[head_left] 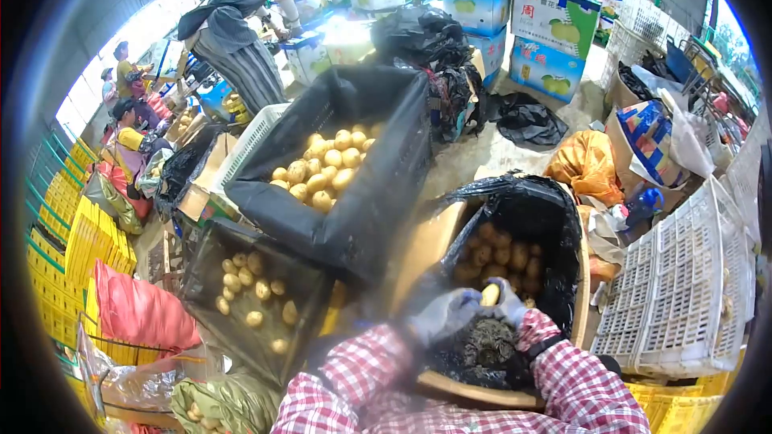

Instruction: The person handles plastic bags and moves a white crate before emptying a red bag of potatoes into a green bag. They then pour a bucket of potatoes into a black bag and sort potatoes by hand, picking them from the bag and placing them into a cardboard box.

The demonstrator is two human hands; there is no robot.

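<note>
Both my hands wear pale grey gloves over the near part of a box lined with black plastic (pixel 555 225). My right hand (pixel 508 304) is closed round a yellowish potato (pixel 490 295). Close by on its left is my left hand (pixel 445 315), blurred, its fingers curving towards the potato; whether they grip anything does not show. Brown potatoes (pixel 503 255) fill the far part of the box. Below my hands, a dark, crumpled clump (pixel 489 341) lies on the plastic.
A large black-lined crate (pixel 394 169) of potatoes stands ahead, with a smaller lined crate (pixel 233 337) on the left. White plastic crates (pixel 667 297) stand at right. Fruit cartons (pixel 551 72) are stacked behind. One person (pixel 237 40) bends over cartons; several others sit far left.
</note>
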